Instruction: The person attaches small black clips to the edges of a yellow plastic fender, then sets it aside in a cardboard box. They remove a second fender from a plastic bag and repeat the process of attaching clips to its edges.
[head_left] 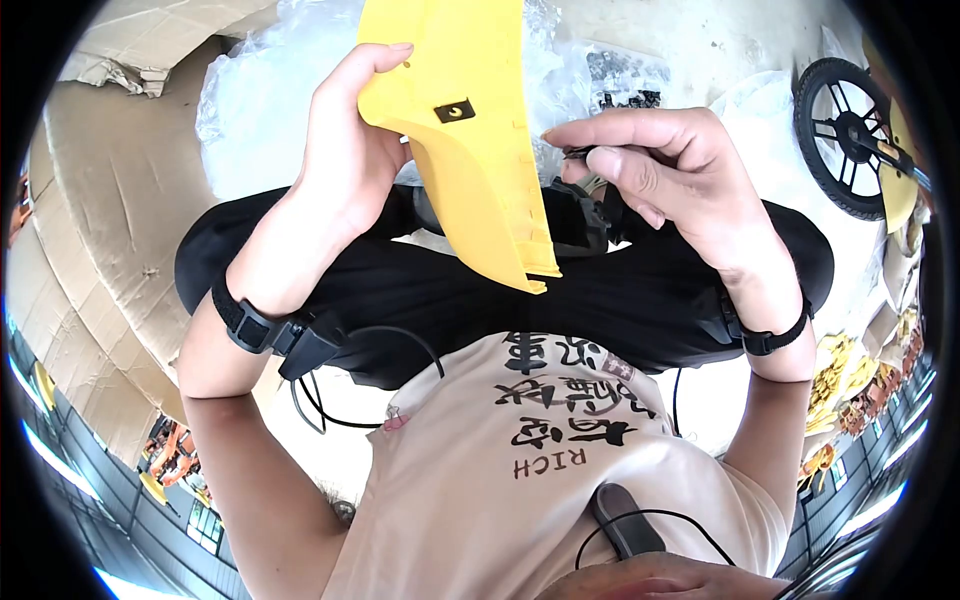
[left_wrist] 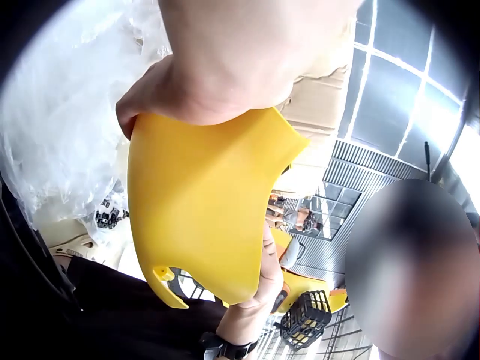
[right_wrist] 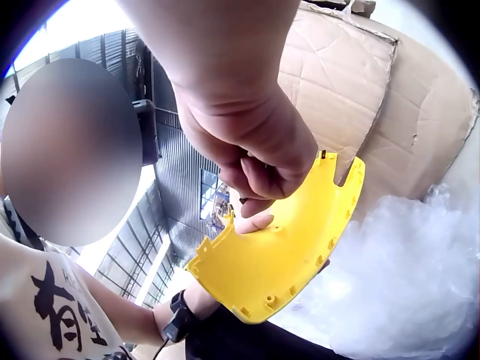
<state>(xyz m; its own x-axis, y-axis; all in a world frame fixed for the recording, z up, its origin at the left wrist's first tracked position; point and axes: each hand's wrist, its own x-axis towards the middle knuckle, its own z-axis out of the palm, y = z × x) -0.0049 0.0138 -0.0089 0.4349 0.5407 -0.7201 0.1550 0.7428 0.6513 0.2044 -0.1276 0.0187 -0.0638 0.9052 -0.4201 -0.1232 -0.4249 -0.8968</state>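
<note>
"Where was the yellow panel [head_left: 465, 140]?"

"Between my two hands, which were apart. My left hand [head_left: 350, 150] gripped its upper side edge; my right [head_left: 690, 175] sat just beside the opposite edge, though I couldn't tell whether a fingertip touched."

"And how did you hold the right?"

"Thumb and forefinger pinched a small dark piece [head_left: 577, 153], the other fingers curled. On the left, my thumb lay over the panel."

"Its shape?"

"Smooth and curved, tapering towards the lap, small tabs inside its rim. Crinkled clear plastic [head_left: 245, 115] and creased brown cardboard [head_left: 120, 190] lay beyond."
</note>
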